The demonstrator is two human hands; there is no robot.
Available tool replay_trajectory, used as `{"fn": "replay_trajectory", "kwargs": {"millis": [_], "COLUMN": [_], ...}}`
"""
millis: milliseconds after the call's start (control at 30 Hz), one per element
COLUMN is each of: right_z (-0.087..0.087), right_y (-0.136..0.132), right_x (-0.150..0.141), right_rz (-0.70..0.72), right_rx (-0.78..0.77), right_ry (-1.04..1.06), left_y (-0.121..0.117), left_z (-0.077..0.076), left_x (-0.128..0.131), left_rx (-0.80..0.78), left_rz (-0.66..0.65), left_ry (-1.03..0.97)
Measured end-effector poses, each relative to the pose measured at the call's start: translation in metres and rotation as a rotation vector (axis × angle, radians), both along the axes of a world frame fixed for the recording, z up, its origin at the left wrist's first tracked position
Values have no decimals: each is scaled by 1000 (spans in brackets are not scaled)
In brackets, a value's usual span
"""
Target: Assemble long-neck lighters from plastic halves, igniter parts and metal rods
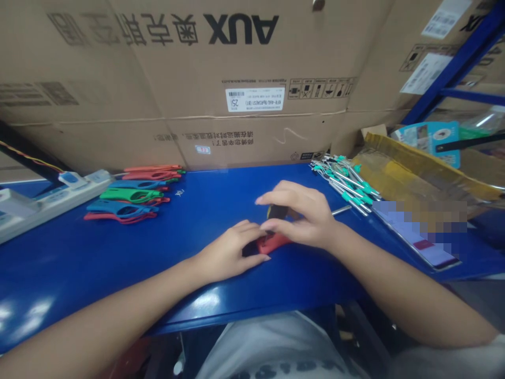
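Both my hands meet at the middle of the blue table (118, 252). My left hand (231, 252) rests on the table with its fingers curled and pressed on the left end of a red plastic tool (272, 242). My right hand (302, 213) arches over the same tool, fingers bent and pinching its dark upper part. Most of the red tool is hidden under the two hands, so its shape is unclear.
A pile of red, blue and green plastic tools (134, 197) lies at the back left beside a white power strip (47, 197). Several metal rods with teal grips (347, 181) and a phone (418, 237) lie at the right. Large cardboard boxes (236, 79) stand behind.
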State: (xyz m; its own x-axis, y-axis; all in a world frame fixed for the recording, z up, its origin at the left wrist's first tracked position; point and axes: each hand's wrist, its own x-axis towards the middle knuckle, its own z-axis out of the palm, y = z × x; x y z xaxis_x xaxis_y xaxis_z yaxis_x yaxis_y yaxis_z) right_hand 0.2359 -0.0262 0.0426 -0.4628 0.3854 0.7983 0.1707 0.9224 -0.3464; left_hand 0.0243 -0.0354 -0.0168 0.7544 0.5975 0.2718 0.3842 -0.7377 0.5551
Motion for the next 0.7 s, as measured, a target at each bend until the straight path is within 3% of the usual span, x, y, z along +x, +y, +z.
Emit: {"fn": "replay_trajectory", "kwargs": {"millis": [133, 200, 300, 500, 633, 700], "right_z": [2, 1, -1, 2, 2, 1], "right_y": [-1, 0, 1, -2, 0, 1], "right_x": [0, 1, 2, 1, 1, 1], "right_rz": [140, 72, -75, 112, -45, -44], "right_rx": [-287, -227, -2, -304, -59, 10], "right_ry": [-82, -44, -2, -79, -23, -19], "left_y": [0, 1, 1, 0, 0, 0], "left_z": [1, 1, 1, 3, 1, 1], "left_x": [1, 1, 1, 2, 1, 1], "left_rx": [0, 9, 12, -17, -3, 4], "left_rz": [-10, -14, -8, -9, 13, 16], "left_ry": [-18, -21, -9, -18, 3, 0]}}
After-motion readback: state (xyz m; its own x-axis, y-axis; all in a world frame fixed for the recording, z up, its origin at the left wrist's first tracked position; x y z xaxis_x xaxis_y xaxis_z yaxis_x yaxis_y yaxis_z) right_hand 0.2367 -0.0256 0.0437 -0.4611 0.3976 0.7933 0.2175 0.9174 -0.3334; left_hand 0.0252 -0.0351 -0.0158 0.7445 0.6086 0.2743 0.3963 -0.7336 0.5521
